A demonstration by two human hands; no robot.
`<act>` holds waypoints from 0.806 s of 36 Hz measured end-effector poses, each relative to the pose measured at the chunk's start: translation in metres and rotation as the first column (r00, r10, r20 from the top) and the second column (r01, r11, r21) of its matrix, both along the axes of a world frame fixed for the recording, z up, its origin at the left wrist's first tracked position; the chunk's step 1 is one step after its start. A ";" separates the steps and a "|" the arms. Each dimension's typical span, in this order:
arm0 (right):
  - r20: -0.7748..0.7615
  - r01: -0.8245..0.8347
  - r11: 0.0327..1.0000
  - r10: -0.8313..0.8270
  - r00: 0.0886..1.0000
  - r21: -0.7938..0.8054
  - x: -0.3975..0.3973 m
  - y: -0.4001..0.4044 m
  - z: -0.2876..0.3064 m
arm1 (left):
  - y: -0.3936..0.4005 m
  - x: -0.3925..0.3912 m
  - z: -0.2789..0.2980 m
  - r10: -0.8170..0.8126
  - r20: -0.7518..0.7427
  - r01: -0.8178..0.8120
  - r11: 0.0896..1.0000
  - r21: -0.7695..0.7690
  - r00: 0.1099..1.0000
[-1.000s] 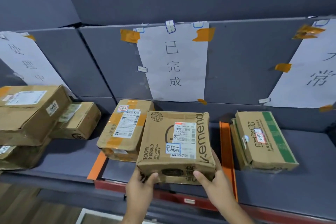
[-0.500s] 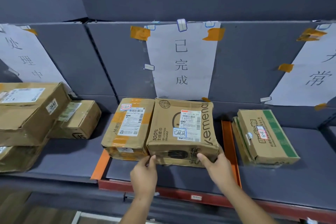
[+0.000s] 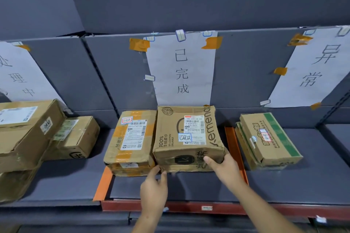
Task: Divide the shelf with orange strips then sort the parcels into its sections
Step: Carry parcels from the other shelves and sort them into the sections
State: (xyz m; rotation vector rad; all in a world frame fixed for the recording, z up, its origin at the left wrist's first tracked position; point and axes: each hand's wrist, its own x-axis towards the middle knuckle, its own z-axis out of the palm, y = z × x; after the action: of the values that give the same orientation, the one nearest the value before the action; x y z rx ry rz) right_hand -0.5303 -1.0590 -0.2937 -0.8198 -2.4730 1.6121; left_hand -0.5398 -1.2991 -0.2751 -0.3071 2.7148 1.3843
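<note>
**Shelf, three labelled sections: parcel being seated in the middle bay**

Left section: a large carton (image 3: 24,128) stood at the shelf's (image 3: 198,185) left edge, cut off by the frame, with a small box (image 3: 75,138) just beside it toward the back. The sheet above them was partly out of view.

Left orange strip (image 3: 103,183): lay front to back, its rear part hidden under a taped parcel (image 3: 130,142).

Middle section: the taped parcel touched a printed parcel (image 3: 186,136), both set beneath the centre paper sign (image 3: 181,70) and each bearing a small handwritten tag, presumably matching that heading. The left hand (image 3: 154,189) rested fingertips against the printed parcel's front lower corner, fingers loosely spread; the right hand (image 3: 221,168) cupped its front right corner, thumb on the front face, likely squaring it against its neighbour.

Right orange strip (image 3: 234,149): partly covered by the right wrist.

Right section: a green-edged box (image 3: 269,138) lay on something flat, barely visible.
</note>
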 end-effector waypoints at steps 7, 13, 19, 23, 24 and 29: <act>0.005 0.116 0.992 -0.117 0.993 0.056 0.016 -0.012 0.002 | -0.009 0.003 -0.004 -0.123 0.003 0.122 0.987 -0.105 0.992; -0.011 0.046 0.997 -0.046 0.999 0.065 0.041 -0.025 0.016 | -0.017 0.008 -0.004 -0.296 -0.012 0.291 0.946 -0.143 0.955; 0.153 -0.113 0.956 0.073 0.986 0.271 0.073 -0.029 0.031 | -0.023 0.006 -0.007 -0.448 -0.018 0.437 0.880 -0.185 0.894; 0.193 -0.199 0.920 0.140 0.971 0.337 0.093 -0.029 0.026 | -0.026 0.005 -0.009 -0.529 -0.014 0.511 0.826 -0.238 0.849; 0.209 -0.215 0.908 0.146 0.967 0.361 0.098 -0.029 0.028 | -0.026 0.005 -0.009 -0.554 -0.012 0.533 0.807 -0.256 0.833; 0.334 -0.314 0.790 0.148 0.931 0.526 0.122 -0.026 0.037 | -0.018 0.015 -0.002 -0.715 -0.024 0.613 0.616 -0.495 0.699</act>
State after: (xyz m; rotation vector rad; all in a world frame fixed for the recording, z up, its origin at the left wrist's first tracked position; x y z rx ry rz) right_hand -0.4078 -1.0846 -0.2570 -0.6933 -3.1068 0.7134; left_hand -0.5244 -1.3167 -0.2772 0.8384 2.7965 0.5798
